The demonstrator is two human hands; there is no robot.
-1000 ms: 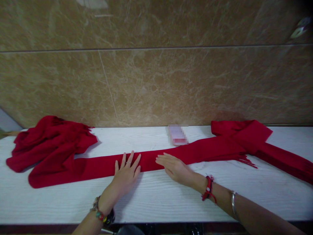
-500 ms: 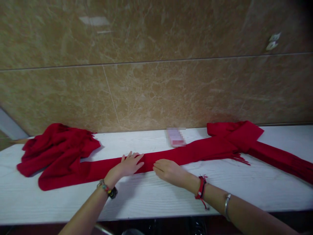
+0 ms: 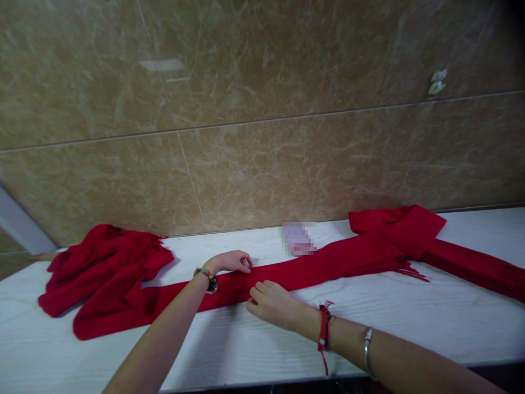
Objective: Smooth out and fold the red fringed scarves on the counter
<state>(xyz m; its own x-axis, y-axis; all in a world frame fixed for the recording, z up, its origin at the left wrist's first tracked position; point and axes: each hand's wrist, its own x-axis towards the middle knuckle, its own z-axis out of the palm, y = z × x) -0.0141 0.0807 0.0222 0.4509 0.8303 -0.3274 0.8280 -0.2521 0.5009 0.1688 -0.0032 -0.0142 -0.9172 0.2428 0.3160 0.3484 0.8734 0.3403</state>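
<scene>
A long red scarf (image 3: 303, 271) lies folded into a narrow strip across the white table. My left hand (image 3: 232, 261) reaches over the strip to its far edge, the fingers bent down and closed on the cloth there. Opposite it, my right hand (image 3: 273, 303) has its fingers curled in at the near edge of the same strip. The fingertips are partly hidden, so how much cloth each hand pinches does not show. At the left the strip runs into a crumpled heap of red cloth (image 3: 110, 262).
A knotted red scarf with fringed ends (image 3: 414, 230) lies at the right, overlapping the strip. Behind the strip is a small pale pink item (image 3: 297, 238), blurred out. A brown marbled tile wall (image 3: 262, 169) borders the white table (image 3: 348, 323) at the back.
My left hand has gone from lying spread on the strip to its far edge, fingers now bent. My right hand has shifted slightly left and curled its fingers. The camera view has tilted a little.
</scene>
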